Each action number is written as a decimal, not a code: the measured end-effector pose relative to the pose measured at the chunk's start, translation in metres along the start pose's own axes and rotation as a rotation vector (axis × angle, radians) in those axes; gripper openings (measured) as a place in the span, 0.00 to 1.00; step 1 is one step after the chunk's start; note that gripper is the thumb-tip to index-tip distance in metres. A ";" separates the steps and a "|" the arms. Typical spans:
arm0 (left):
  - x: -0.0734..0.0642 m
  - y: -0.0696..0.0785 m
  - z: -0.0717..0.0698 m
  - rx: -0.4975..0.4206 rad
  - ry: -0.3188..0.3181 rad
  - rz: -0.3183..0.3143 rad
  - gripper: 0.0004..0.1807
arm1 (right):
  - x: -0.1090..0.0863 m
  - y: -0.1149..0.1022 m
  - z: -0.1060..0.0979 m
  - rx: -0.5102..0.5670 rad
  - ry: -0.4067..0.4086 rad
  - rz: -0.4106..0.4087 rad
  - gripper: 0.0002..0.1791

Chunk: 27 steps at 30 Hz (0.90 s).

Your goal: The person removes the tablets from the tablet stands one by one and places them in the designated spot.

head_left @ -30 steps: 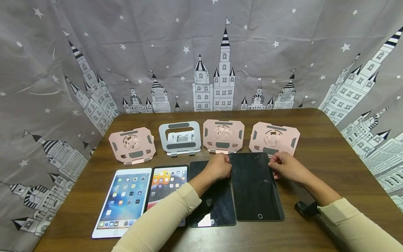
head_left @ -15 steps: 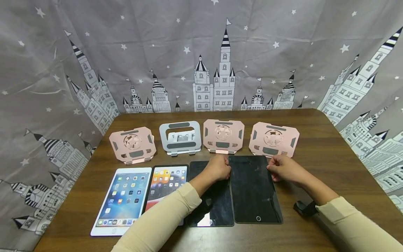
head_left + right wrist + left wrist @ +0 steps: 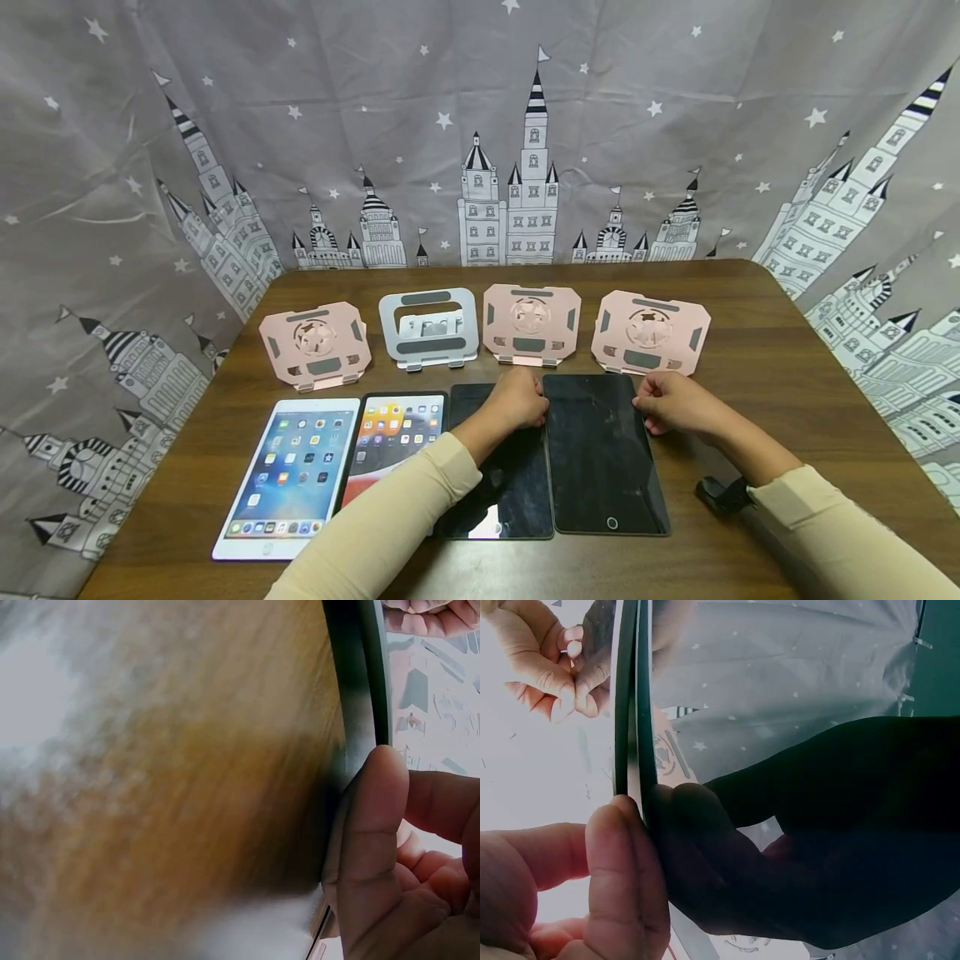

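Observation:
A black-screened tablet [image 3: 603,458] lies at the right end of a row of tablets, its round home button toward me. My left hand [image 3: 516,402] holds its left long edge near the top, fingers curled, reaching over a second dark tablet [image 3: 517,492]. On the opposite edge, my right hand [image 3: 673,403] pinches the tablet at about the same height. Fingertips [image 3: 619,847] meet the thin rim in the left wrist view. The thumb [image 3: 379,795] is against the rim in the right wrist view. My left forearm partly covers the neighbouring tablets.
Two lit tablets, one white-framed [image 3: 288,475] and one dark-framed [image 3: 397,433], lie to the left. Behind stand three pink stands, such as the rightmost pink stand [image 3: 678,329], and a grey-blue stand [image 3: 431,348]. A black strap [image 3: 723,494] hangs by my right wrist.
The held tablet has come slightly toward me, and its top edge has dropped away from the pink stands. Both hands keep their hold and have moved a little with it.

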<state>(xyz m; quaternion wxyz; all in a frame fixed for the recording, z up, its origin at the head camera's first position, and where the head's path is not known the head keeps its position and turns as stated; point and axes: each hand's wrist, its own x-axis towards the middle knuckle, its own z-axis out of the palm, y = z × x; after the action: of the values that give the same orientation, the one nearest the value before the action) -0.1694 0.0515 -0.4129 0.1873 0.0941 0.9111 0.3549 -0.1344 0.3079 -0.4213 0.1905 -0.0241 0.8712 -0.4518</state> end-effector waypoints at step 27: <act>-0.001 0.000 -0.001 0.112 0.038 0.063 0.23 | 0.002 -0.010 0.004 -0.137 0.027 0.001 0.07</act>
<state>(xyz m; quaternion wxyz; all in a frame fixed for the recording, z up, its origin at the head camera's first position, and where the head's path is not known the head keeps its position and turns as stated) -0.1687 0.0506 -0.4114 0.1530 0.1261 0.9296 0.3107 -0.1361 0.2984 -0.4161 0.1768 -0.0306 0.9026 -0.3914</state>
